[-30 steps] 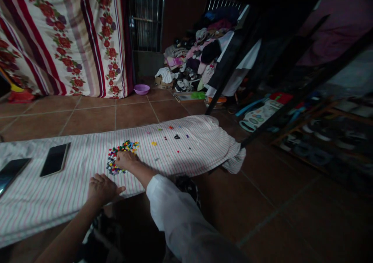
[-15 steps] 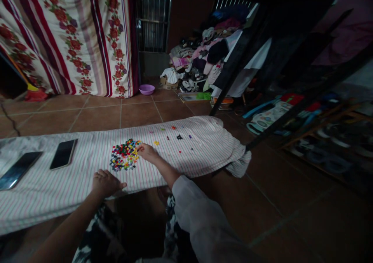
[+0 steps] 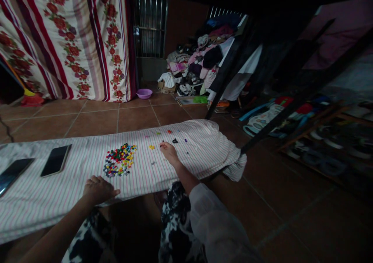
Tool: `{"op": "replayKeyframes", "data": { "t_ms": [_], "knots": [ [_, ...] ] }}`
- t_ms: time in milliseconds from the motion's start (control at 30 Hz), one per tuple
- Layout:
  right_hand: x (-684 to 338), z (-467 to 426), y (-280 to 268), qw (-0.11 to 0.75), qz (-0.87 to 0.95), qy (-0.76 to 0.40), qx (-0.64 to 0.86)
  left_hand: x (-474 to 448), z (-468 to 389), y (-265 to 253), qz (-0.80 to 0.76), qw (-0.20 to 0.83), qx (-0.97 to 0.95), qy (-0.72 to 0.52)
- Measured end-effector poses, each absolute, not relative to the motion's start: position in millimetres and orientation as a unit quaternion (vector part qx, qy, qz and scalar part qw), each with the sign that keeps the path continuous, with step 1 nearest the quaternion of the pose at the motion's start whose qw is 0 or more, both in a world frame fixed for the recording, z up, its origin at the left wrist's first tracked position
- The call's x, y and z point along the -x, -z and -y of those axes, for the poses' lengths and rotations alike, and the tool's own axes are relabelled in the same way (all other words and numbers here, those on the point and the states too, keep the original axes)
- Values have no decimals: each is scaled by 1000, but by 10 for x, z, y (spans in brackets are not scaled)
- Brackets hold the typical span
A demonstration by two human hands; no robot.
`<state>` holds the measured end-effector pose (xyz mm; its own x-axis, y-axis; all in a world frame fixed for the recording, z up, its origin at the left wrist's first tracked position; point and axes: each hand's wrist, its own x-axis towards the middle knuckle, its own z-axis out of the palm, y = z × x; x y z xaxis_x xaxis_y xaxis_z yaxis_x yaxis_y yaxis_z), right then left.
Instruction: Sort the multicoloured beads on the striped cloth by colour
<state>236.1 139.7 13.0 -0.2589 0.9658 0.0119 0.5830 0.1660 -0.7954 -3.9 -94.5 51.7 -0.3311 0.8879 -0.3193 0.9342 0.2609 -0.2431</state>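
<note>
A heap of small bead-like pieces (image 3: 120, 160) in many colours lies on a striped cloth (image 3: 140, 185). My right hand (image 3: 169, 152) hovers over the cloth to the right of the heap, thumb and fingertips pinched together; what they hold is too small to make out. Around it lie little separate groups: yellow pieces (image 3: 152, 147), black pieces (image 3: 175, 141), orange-red pieces (image 3: 169, 131) and grey pieces (image 3: 153, 163). My left hand (image 3: 99, 189) rests palm down at the cloth's near edge, below the heap, fingers loosely spread and holding nothing.
Two phones lie on the cloth to the left, a smaller phone (image 3: 56, 160) and a larger one (image 3: 14, 173). Beyond, on the tiled floor, are a purple basin (image 3: 144, 93) and a pile of clothes (image 3: 201, 58). A dark slanting pole (image 3: 223, 88) stands behind the cloth's right end.
My right hand has moved right, from the heap's edge to among the separate groups. Grey pieces formerly behind that arm now show. My left hand stays on the cloth; the view has shifted slightly.
</note>
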Motion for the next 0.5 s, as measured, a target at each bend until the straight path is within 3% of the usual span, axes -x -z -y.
{"op": "replayKeyframes", "data": {
  "t_ms": [233, 500],
  "knots": [
    [-2877, -1872, -27, 283, 670, -211, 653, -11, 933, -580, -776, 53, -590, 216],
    [-3036, -2155, 66, 261, 670, -182, 670, 2, 925, -538, -799, 67, -571, 176]
  ]
}}
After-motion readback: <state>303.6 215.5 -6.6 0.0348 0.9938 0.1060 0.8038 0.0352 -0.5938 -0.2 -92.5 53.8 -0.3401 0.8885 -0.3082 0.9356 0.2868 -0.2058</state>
